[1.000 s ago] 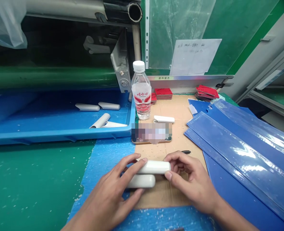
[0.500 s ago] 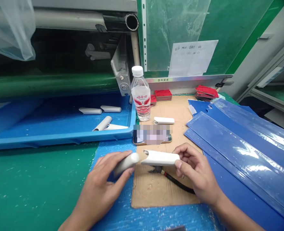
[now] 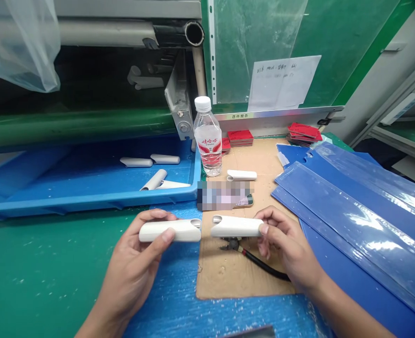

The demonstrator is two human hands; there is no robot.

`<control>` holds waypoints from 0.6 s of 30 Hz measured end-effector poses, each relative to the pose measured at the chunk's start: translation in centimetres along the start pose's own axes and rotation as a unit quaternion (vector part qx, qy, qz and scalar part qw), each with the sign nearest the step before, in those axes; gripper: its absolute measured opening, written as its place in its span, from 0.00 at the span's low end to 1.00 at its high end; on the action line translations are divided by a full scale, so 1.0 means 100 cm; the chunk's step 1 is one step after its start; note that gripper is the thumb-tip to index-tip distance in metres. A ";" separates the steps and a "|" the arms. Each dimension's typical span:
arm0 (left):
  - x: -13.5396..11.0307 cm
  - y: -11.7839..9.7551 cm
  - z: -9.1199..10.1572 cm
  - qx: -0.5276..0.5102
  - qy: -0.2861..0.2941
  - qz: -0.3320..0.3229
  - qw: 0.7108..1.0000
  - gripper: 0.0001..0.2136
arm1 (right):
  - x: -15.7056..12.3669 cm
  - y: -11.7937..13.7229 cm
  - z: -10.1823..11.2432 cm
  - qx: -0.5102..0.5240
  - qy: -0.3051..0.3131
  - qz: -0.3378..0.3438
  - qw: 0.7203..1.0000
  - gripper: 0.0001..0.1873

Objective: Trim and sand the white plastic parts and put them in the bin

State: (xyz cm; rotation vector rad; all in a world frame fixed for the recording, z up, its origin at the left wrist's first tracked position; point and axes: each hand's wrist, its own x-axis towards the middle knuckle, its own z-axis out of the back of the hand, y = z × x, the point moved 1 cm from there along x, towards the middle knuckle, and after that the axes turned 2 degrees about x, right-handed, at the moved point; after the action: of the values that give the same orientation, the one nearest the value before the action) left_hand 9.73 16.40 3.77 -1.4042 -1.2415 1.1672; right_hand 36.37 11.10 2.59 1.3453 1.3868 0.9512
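While each hand holds a white hollow plastic sleeve level above the tabletop (image 3: pixel 45 267), the two slotted ends face each other across a narrow gap. Left hand (image 3: pixel 130 267): the fingers (image 3: pixel 151 216) wrap behind the left sleeve (image 3: pixel 168 231), with the thumb pressed on its near face. Right hand (image 3: pixel 288 246): the fingers (image 3: pixel 272 215) close around the outer end of the right sleeve (image 3: pixel 236 226), with the thumb resting at that end. Recommended practice: grip each sleeve toward its outer end, leaving the slotted end unobstructed for inspection. Both sleeves lie within the fingers, not on the surface. Side cutters (image 3: pixel 233 244) with black handles lie on the cardboard sheet (image 3: pixel 242 277), just below the right sleeve; contact between them cannot be confirmed. A third white sleeve (image 3: pixel 241 175) lies farther forward on the cardboard. Further sleeves lie in the blue plastic tray (image 3: pixel 87 206), beside a water bottle (image 3: pixel 207 141)
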 end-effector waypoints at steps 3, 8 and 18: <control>-0.004 0.006 -0.001 0.033 0.067 -0.001 0.997 0.11 | 0.000 -0.003 -0.001 0.017 0.026 -0.035 0.999 0.13; -0.008 0.012 -0.005 0.104 0.154 0.026 0.982 0.12 | -0.002 -0.007 -0.004 -0.005 0.091 -0.069 0.993 0.12; -0.009 0.005 -0.011 0.319 0.209 -0.010 0.924 0.08 | 0.000 -0.007 -0.005 -0.001 0.099 -0.102 0.990 0.14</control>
State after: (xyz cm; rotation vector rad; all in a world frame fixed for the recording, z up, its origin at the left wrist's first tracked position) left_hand 10.78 15.39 3.56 -1.0556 -0.4996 1.0525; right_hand 35.69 11.04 2.07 1.1041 1.6388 0.9669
